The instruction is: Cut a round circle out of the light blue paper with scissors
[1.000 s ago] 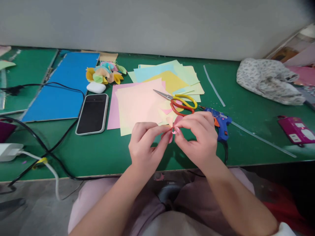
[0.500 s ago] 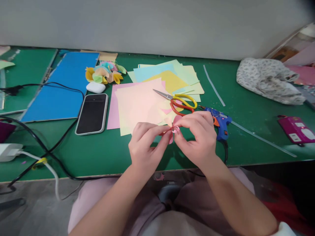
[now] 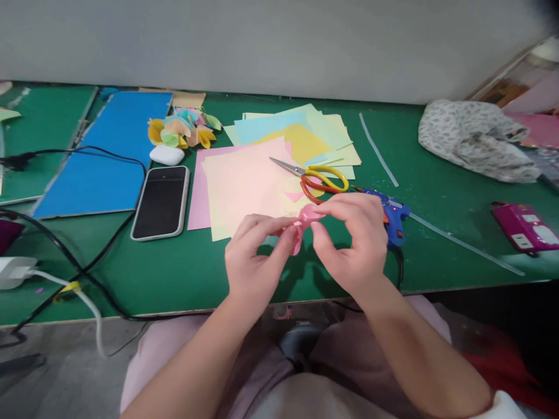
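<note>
A small pink paper flower piece [image 3: 309, 214] with curled petals is up off the table between my two hands. My left hand [image 3: 257, 256] pinches it by thumb and index finger, closed on its lower left side. My right hand [image 3: 351, 241] has its thumb and index finger apart, with the index fingertip touching the upper right petal. Just beyond the fingers lie scissors [image 3: 323, 177] with yellow and red handles, on pale paper sheets [image 3: 244, 180]. A blue glue gun [image 3: 395, 224] is partly hidden behind my right hand.
Left of the sheets are a phone [image 3: 160, 203], a white case [image 3: 167, 155], colourful paper flowers [image 3: 181, 129] and a blue board [image 3: 109, 154]. Black cables [image 3: 56, 244] cross the left side. Glue sticks [image 3: 379, 150], a patterned cloth [image 3: 476, 139] and a purple socket box [image 3: 524, 226] lie right.
My right thumb has parted from the index finger and come off the pink paper. The pink piece has turned and shows more of its petals. My left hand still pinches it.
</note>
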Demonstrator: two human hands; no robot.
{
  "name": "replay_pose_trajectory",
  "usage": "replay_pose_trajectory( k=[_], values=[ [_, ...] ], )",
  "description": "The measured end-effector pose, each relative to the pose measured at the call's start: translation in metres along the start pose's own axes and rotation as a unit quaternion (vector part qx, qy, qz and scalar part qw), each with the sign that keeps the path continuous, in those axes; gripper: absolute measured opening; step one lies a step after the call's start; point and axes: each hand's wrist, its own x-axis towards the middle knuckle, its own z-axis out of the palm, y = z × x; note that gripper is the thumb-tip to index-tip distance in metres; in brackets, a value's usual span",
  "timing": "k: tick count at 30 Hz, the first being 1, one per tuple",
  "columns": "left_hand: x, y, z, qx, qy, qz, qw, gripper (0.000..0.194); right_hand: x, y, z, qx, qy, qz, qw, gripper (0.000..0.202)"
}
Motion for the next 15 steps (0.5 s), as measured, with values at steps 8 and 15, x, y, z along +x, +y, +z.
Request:
replay_pose_trajectory(
  k=[8, 15],
  values=[
    [-0.0014, -0.0061, 0.0021, -0.085, 0.003, -0.164, 0.983, 0.007, -0.0070, -0.0001, 0.0028, 0.050, 0.007, 0.086, 0.995, 0.020],
    [-0.0016, -0.0007, 0.0015, -0.073, -0.013, -0.124, 0.990, 0.009, -0.0074, -0.0048, 0.0037, 0.103, -0.052, 0.158, 0.981, 0.028]
  ],
)
